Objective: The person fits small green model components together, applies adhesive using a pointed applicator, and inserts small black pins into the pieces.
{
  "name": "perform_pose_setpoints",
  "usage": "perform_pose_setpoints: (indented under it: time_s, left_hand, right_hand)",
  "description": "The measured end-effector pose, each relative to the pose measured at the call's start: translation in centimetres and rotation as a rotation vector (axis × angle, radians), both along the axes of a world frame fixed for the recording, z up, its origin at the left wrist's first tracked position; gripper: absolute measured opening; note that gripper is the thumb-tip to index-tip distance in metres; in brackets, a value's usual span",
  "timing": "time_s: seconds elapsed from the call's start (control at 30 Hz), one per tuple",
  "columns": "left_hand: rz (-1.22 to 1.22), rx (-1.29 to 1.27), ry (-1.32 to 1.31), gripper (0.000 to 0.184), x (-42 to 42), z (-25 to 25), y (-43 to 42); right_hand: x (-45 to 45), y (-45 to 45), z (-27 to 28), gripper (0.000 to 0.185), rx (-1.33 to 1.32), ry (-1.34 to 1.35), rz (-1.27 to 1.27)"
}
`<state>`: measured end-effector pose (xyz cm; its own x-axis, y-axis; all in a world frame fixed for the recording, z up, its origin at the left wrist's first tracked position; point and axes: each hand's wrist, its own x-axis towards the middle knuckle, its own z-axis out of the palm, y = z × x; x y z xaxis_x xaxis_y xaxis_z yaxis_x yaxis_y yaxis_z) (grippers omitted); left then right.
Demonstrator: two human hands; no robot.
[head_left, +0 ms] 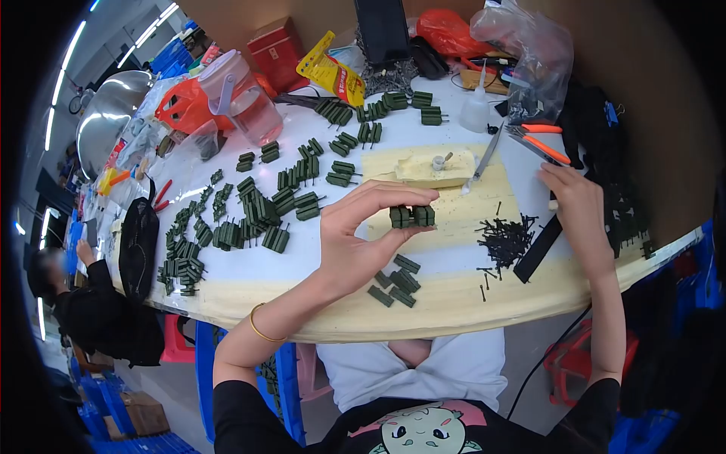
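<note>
My left hand pinches a dark green plastic part, made of two ribbed blocks side by side, between thumb and fingers above the table. At the right, my right hand has its fingers stretched out just below the orange-handled pliers; whether it touches them I cannot tell. A black strip lies beneath that wrist, beside a pile of small black pins. Several loose green blocks lie on the table below my left hand.
Many green parts cover the left side of the table. A yellowish tray, a knife-like tool and a squeeze bottle are farther back. A pink-tinted water jug stands back left. Another person sits at far left.
</note>
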<state>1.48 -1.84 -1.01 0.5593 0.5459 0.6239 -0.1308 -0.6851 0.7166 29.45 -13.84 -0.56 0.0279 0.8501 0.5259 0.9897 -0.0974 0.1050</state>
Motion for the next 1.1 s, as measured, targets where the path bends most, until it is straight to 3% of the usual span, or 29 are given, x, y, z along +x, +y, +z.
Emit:
perform_pose_setpoints:
  time_s: [0.17,0.3,0.37,0.47,0.8,1.1]
  left_hand:
    - [-0.032,-0.186,-0.048,0.035,-0.4,0.4,-0.2]
    - [-0.038,-0.005,-0.044,0.033,-0.4,0.4,0.3]
    - [-0.040,0.012,-0.057,0.033,-0.3,0.3,0.3]
    - [-0.034,0.067,-0.065,0.034,-0.4,0.2,0.3]
    - [0.023,0.220,-0.037,0.033,-0.6,0.7,-0.2]
    - [0.072,0.132,-0.015,0.031,-0.9,0.9,-0.7]
  right_hand:
    - [1.0,1.1,-2.1,0.028,-0.101,-0.235,-0.056]
    - [-2.9,1.2,1.1,0.030,0.114,0.250,0.136]
    - [-6.1,1.0,2.6,0.033,0.134,0.605,0.420]
    - [-10.3,1.3,2.8,0.033,0.173,0.768,0.623]
    - [-10.9,2.4,1.6,0.031,0.169,0.876,0.668]
    - [-11.4,2.7,0.0,0.033,0.170,0.936,0.678]
